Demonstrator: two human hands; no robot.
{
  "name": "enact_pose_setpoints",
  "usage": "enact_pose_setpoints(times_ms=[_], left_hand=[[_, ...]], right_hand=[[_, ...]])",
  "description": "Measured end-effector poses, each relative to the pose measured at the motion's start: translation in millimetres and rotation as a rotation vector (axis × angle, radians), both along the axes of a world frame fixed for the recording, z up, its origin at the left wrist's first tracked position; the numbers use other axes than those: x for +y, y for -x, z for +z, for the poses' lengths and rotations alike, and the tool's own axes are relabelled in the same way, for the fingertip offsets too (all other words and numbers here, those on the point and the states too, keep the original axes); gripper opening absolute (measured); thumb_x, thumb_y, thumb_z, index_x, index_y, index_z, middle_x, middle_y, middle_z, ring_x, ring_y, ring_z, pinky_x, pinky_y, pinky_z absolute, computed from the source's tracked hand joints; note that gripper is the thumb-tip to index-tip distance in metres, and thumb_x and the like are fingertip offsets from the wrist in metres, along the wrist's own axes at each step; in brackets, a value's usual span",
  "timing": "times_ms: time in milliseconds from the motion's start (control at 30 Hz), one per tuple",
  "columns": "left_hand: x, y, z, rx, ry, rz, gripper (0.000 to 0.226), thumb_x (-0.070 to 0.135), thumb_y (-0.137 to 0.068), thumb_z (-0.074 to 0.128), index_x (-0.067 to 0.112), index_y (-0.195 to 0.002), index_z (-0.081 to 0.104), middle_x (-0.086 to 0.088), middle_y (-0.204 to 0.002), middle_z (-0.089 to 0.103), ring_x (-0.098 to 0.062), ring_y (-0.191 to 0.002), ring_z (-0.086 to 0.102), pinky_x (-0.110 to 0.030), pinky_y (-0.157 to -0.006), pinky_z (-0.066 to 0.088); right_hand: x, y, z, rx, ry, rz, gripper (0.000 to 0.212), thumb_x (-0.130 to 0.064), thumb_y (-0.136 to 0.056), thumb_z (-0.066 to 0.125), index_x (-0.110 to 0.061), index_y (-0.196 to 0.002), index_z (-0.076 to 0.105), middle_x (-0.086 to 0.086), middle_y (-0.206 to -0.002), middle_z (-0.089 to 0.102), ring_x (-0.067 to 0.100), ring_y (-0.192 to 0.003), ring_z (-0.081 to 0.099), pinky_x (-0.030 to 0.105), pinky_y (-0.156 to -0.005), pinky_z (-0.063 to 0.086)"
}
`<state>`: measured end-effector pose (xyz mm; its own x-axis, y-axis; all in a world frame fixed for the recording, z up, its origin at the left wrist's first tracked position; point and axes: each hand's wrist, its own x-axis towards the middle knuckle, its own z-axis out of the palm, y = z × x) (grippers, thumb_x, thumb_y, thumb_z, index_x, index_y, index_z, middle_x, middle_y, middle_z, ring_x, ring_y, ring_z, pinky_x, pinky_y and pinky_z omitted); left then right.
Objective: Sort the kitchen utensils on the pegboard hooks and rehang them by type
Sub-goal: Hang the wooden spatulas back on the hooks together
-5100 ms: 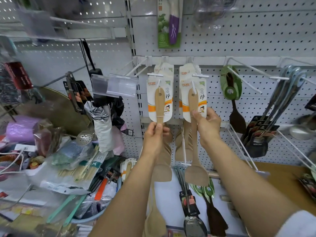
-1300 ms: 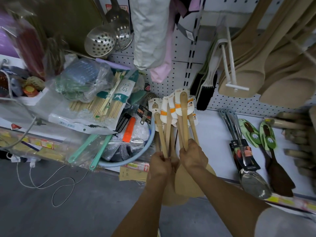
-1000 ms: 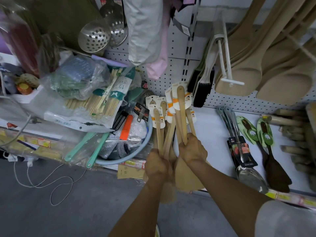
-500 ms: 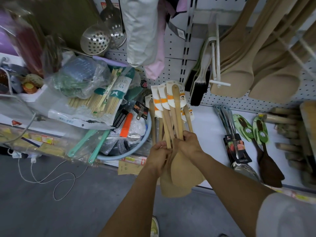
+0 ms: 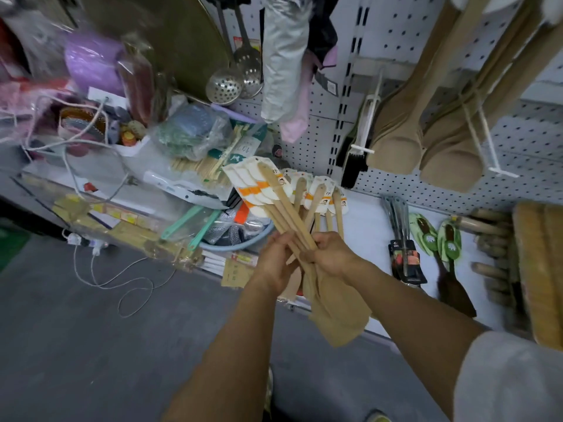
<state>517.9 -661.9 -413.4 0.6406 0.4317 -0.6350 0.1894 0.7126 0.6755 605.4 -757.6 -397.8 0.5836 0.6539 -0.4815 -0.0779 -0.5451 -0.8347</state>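
Both hands meet over the front edge of the white shelf (image 5: 362, 208), each wrapped around wooden spatulas (image 5: 289, 208) by the middle of their handles. The left hand (image 5: 274, 260) grips one cluster, whose card-backed handle ends fan up and to the left, away from the shelf and toward the blue basin (image 5: 231, 245). The right hand (image 5: 332, 254) clasps the other cluster — its labelled ends point up over the shelf, and the broad blades hang down below the shelf's edge, past the wrist. The two bundles cross where the fingers touch.

Further right on the shelf lie metal ladles (image 5: 402, 236) with dark tags, then two dark spatulas with green cards (image 5: 438, 242), then rolling pins (image 5: 487, 229) near its right end. Above the shelf, on the pegboard (image 5: 518, 141), more wooden spatulas (image 5: 396, 147) hang in two groups from white hooks, with a black brush (image 5: 353, 166) just left of them. Left of the shelf, two perforated skimmers (image 5: 234, 77) hang over a heap of bagged goods — chopstick packs (image 5: 210, 162) among them.
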Motion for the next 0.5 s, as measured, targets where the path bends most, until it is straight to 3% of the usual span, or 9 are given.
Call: enact_pose_setpoints(times_ms=[67, 200, 267, 333, 400, 500], left_hand=[[0, 5, 17, -0.049, 0.008, 0.104, 0.021, 0.024, -0.099, 0.052, 0.014, -0.117, 0.058, -0.011, -0.117, 0.067, -0.020, -0.101, 0.065, -0.037, -0.082, 0.053], [-5, 15, 52, -0.136, -0.035, 0.339, 0.021, 0.019, -0.094, 0.060, 0.012, -0.114, 0.060, -0.014, -0.118, 0.066, -0.023, -0.098, 0.065, -0.043, -0.093, 0.052], [-9, 20, 68, -0.158, -0.075, 0.413, 0.035, 0.018, -0.092, 0.064, 0.004, -0.123, 0.058, -0.013, -0.110, 0.070, -0.022, -0.091, 0.068, -0.037, -0.078, 0.058], [-16, 26, 86, -0.221, -0.121, 0.446, 0.035, 0.013, -0.092, 0.063, -0.002, -0.123, 0.057, -0.007, -0.087, 0.074, -0.016, -0.076, 0.071, -0.029, -0.063, 0.058], [-24, 32, 106, -0.274, -0.167, 0.463, 0.033, 0.008, -0.092, 0.061, -0.004, -0.122, 0.056, -0.004, -0.074, 0.073, -0.013, -0.066, 0.071, -0.025, -0.059, 0.057], [-40, 41, 135, -0.324, -0.236, 0.454, 0.034, 0.008, -0.092, 0.061, -0.007, -0.122, 0.055, -0.012, -0.081, 0.070, -0.013, -0.064, 0.070, -0.025, -0.058, 0.056]], right_hand=[[-9, 7, 15, -0.023, 0.013, 0.080, 0.018, 0.000, -0.081, 0.070, -0.006, -0.099, 0.070, 0.009, -0.090, 0.070, 0.015, -0.078, 0.064, 0.028, -0.075, 0.053], [-24, 19, 46, -0.024, -0.043, 0.187, 0.017, -0.001, -0.081, 0.071, -0.009, -0.096, 0.070, 0.012, -0.096, 0.071, 0.018, -0.084, 0.064, 0.028, -0.077, 0.052], [-29, 25, 60, -0.038, -0.077, 0.218, 0.020, 0.000, -0.080, 0.072, -0.004, -0.100, 0.070, 0.012, -0.095, 0.071, 0.017, -0.083, 0.064, 0.029, -0.077, 0.052], [-36, 30, 72, -0.033, -0.137, 0.224, 0.017, 0.003, -0.079, 0.072, -0.005, -0.094, 0.071, 0.006, -0.085, 0.070, 0.012, -0.075, 0.063, 0.025, -0.071, 0.052], [-42, 38, 85, -0.034, -0.192, 0.214, 0.018, 0.004, -0.080, 0.072, -0.014, -0.082, 0.070, -0.005, -0.072, 0.067, 0.005, -0.064, 0.061, 0.017, -0.060, 0.049], [-54, 53, 99, -0.039, -0.289, 0.170, 0.013, -0.001, -0.083, 0.071, -0.013, -0.085, 0.070, -0.003, -0.073, 0.069, 0.002, -0.062, 0.062, 0.018, -0.061, 0.050]])
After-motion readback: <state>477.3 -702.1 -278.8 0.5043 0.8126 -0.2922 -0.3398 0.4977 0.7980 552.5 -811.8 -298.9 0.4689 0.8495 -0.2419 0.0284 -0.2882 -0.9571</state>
